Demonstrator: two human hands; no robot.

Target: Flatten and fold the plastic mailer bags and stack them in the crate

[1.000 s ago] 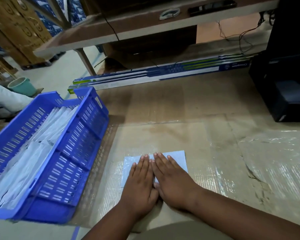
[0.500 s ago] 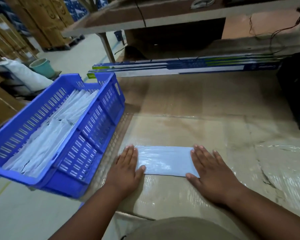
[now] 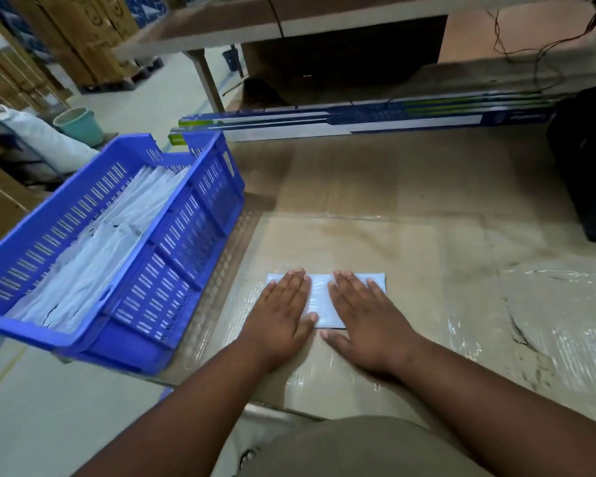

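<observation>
Both hands are lying palm-down on the mailer (image 3: 320, 293), which is resting flat on the plastic-covered cardboard (image 3: 427, 256). The left hand (image 3: 283, 311) is covering the mailer's left part, its fingers straight and pressed together, the thumb reaching out along the near edge. The right hand (image 3: 365, 318) is covering the right part, fingers straight and slightly fanned — the little fingertip is sitting near the mailer's far right corner. A strip of the mailer is showing between the two sets of fingers, and its far edge is lying just beyond the fingertips. To the left of the left fingers, near but apart, the crate (image 3: 172, 266) is holding what look like stacked white mailers (image 3: 93, 263) — the blur is making their folds hard to read.
</observation>
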